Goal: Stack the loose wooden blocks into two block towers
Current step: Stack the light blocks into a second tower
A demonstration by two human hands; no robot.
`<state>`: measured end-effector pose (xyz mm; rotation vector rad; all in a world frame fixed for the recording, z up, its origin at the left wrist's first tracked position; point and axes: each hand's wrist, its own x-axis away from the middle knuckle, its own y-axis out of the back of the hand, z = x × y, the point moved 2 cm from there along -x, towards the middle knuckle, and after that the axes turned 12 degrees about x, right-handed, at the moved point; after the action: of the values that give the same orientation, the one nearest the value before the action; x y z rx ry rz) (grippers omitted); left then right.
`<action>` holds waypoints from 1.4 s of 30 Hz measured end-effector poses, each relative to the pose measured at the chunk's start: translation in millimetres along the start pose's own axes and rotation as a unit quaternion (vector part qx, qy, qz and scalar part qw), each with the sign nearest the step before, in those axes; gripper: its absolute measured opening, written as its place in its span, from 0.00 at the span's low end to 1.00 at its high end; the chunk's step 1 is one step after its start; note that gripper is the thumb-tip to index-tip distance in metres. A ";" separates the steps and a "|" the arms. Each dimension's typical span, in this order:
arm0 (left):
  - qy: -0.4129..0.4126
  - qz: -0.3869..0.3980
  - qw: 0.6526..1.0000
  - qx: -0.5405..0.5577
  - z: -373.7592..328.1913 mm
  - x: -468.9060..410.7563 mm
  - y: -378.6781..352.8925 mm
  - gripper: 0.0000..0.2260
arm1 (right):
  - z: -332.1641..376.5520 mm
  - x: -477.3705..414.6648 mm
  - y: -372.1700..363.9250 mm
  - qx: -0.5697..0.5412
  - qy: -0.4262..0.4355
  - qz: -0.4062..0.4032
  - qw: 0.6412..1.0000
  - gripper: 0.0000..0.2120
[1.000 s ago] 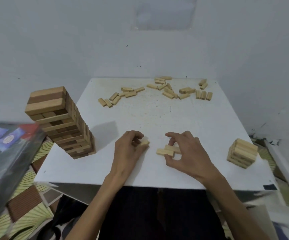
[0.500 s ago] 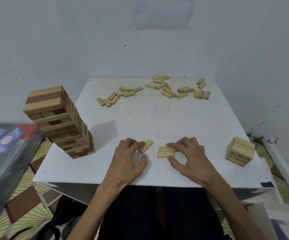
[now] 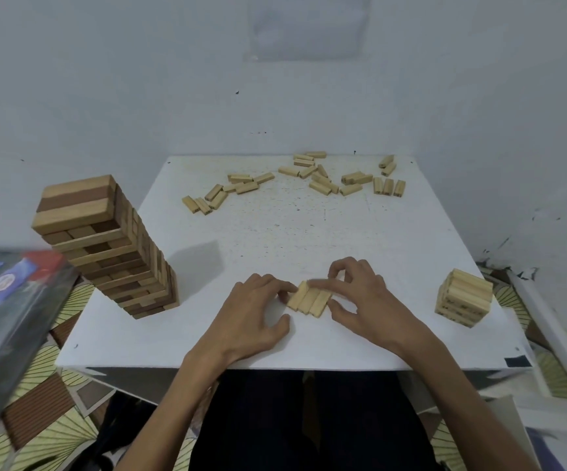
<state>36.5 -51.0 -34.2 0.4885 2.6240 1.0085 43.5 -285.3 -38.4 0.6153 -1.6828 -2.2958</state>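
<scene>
Three pale wooden blocks [image 3: 309, 299] lie side by side in a row near the front of the white table [image 3: 275, 232]. My left hand [image 3: 254, 311] touches the row's left side with its fingertips. My right hand [image 3: 363, 297] pinches the row from the right, index finger over its far end and thumb at its near right corner. A tall tower [image 3: 105, 243] of light and dark blocks stands at the table's left edge. A short pale tower [image 3: 464, 297] stands at the right front. Several loose pale blocks [image 3: 322, 180] lie scattered along the far edge.
A clear plastic-wrapped box [image 3: 6, 321] juts in at the left, beside the tall tower. White walls close off the back and right. Patterned mats [image 3: 50, 413] cover the floor around the table. My dark-clothed lap sits under the front edge.
The separate blocks under my two hands have been pushed together into one row of three. Both hands have closed in on it from either side.
</scene>
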 end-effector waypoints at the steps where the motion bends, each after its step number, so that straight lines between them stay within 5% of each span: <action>1: -0.002 0.000 1.000 0.005 -0.3 0.5 -0.1 0.20 | 0.1 0.6 0.4 -0.013 -0.015 0.000 1.000 0.27; 5: 0.003 -0.003 1.000 0.011 -0.4 -2.3 6.2 0.29 | -3.1 11.5 0.6 -0.058 -0.093 0.007 0.994 0.34; 9: 0.012 0.074 0.997 -0.009 1.0 -19.5 9.8 0.43 | -5.3 15.7 -1.8 -0.035 -0.072 0.043 0.996 0.38; 14: 0.010 0.144 0.989 0.015 4.6 -37.8 9.2 0.38 | -9.1 4.7 -3.5 -0.046 -0.058 0.058 0.996 0.34; 21: 0.000 0.134 0.991 0.028 0.8 -48.0 7.6 0.25 | -11.4 4.1 -6.5 -0.073 -0.044 0.042 0.995 0.32; 29: -0.010 0.073 0.997 0.034 3.5 -42.2 -1.8 0.25 | -5.7 4.8 -9.1 -0.098 -0.066 0.005 0.993 0.29; 36: 0.001 0.066 0.998 0.005 13.7 -40.6 5.3 0.39 | -10.1 2.9 -2.3 -0.104 -0.065 0.053 0.991 0.38; 42: -0.005 0.037 0.999 -0.022 15.5 -34.1 4.9 0.32 | -18.4 -0.1 4.1 -0.110 -0.042 0.068 0.991 0.31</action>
<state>74.1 -52.4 -37.0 0.5816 2.5867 1.0801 51.8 -302.2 -39.2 0.3521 -1.4297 -2.3920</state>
